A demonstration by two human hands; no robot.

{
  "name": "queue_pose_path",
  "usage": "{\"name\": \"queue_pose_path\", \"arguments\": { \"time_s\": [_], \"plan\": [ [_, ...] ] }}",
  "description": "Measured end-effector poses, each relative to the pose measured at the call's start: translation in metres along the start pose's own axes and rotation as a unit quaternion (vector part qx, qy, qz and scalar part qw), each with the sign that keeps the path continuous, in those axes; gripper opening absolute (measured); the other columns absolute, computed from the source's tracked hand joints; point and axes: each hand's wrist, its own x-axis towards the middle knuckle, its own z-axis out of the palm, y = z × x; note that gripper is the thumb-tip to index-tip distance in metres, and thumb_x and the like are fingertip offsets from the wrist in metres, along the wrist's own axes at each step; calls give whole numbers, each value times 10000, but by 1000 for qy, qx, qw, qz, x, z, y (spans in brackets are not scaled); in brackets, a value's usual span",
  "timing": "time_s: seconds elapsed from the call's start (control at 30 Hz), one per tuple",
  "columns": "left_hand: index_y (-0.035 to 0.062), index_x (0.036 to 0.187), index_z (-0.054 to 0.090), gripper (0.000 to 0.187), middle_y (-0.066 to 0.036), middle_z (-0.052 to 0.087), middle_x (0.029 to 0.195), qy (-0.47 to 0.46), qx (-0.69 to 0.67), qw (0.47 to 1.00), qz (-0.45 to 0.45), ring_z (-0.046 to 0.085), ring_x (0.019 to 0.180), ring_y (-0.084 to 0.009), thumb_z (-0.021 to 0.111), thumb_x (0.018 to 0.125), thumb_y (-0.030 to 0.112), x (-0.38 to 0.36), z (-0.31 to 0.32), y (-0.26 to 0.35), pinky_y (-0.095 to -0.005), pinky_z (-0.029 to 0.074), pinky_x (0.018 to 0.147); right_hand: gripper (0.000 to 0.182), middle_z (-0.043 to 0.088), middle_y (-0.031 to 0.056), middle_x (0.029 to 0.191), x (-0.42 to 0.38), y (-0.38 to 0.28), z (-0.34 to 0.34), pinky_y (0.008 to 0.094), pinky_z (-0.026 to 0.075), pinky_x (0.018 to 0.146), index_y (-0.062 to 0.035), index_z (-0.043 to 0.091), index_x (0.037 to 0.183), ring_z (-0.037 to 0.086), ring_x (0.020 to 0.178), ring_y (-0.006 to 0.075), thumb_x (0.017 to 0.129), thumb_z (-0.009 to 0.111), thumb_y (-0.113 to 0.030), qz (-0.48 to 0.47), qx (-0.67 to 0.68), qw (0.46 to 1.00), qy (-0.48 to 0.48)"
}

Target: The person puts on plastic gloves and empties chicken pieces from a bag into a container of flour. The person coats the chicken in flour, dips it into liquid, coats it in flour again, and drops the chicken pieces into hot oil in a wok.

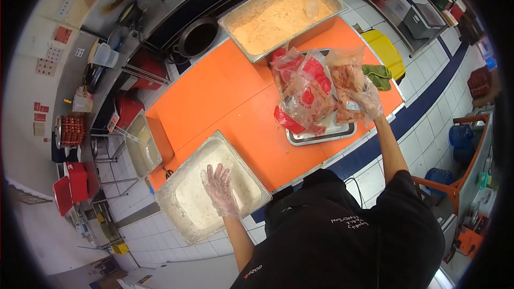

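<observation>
My left hand (pixel 220 186), in a clear plastic glove, is spread over a metal pan of white powder (pixel 187 182), with nothing in it. On the right, my gloved right hand (pixel 368 99) grips the edge of a clear bag of reddish-brown food (pixel 345 77). That bag lies against a pile of red-and-clear plastic bags (pixel 305 93) on a metal tray (pixel 321 138). Behind the pile stands a large metal pan of orange powder (pixel 278 18). The bag partly hides my right fingers.
The pans and tray rest on an orange table (pixel 214 93). A green cloth (pixel 377 76) lies at its right edge, near a yellow container (pixel 384 53). Left of the table is a smaller metal container (pixel 143 147). A dark wok (pixel 198 37) stands behind.
</observation>
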Motion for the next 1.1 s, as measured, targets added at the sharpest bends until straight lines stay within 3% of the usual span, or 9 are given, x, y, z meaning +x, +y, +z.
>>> {"name": "queue_pose_path", "arguments": {
  "time_s": [0.1,0.33,0.37,0.43,0.6,0.73,0.8,0.93,1.1],
  "plan": [
    [76,1595,330,717,-180,477,1545,-60,33,996,61,501,1390,-313,363,1063,555,-6,26,9,-432,333,1173,639,619,83,1324,-10,-42,14,347,528,1013,-9,496,1404,616,1191,166,833,781,22,-13,51,997,-62],
    [6,1500,480,645,-150,509,1530,-283,202,909,232,462,1432,-249,457,1073,489,-9,122,82,-384,347,1164,719,600,80,1353,-48,-109,148,349,504,1054,-24,487,1409,586,1225,159,805,872,-82,2,55,970,-237],
    [6,1500,480,645,-150,509,1530,-265,198,912,243,462,1432,-249,457,1073,489,-5,124,93,-384,347,1164,741,595,81,1363,-53,-101,171,357,496,1066,-22,472,1424,580,1233,162,805,874,-85,-41,10,963,-268],
    [-10,1426,564,561,-146,516,1494,-232,129,963,56,501,1365,-248,520,1067,419,-6,115,120,-364,371,1136,763,590,81,1372,-72,-98,222,365,488,1077,-19,457,1439,574,1242,165,805,876,-88,-94,-36,944,-315],
    [-5,1337,605,436,-97,592,1268,-67,211,946,236,553,1178,-205,578,1061,332,-23,12,156,-348,428,1043,826,606,89,1363,-140,-109,344,382,493,1062,-33,479,1436,582,1253,188,760,927,-188,38,117,901,-415],
    [-9,1305,594,353,-63,615,1136,22,210,919,333,561,1082,-161,578,1069,254,-18,-69,169,-313,457,979,915,614,126,1359,-180,-110,415,391,493,1058,-32,474,1446,589,1265,231,713,950,-302,-41,-136,896,-421],
    [-24,1223,621,310,-91,606,1115,45,173,921,345,571,1027,-184,557,1075,241,-27,-91,182,-330,464,937,942,620,134,1352,-199,-98,448,393,492,1056,-32,465,1457,598,1254,241,709,945,-344,-59,-110,889,-440],
    [-50,1141,640,323,-121,601,1064,37,146,917,369,570,965,-190,519,1086,245,-23,-138,197,-338,471,884,871,644,156,1316,-238,-105,496,392,487,1054,-17,522,1420,631,1209,263,741,907,-403,-103,-13,892,-440],
    [-70,1133,645,405,-136,632,938,-14,212,903,374,578,892,-164,481,1099,299,-19,-173,211,-322,484,824,708,671,147,1257,-250,-126,531,388,493,1018,-44,626,1340,636,1193,281,793,852,-433,-136,-81,874,-459]
  ]
}}
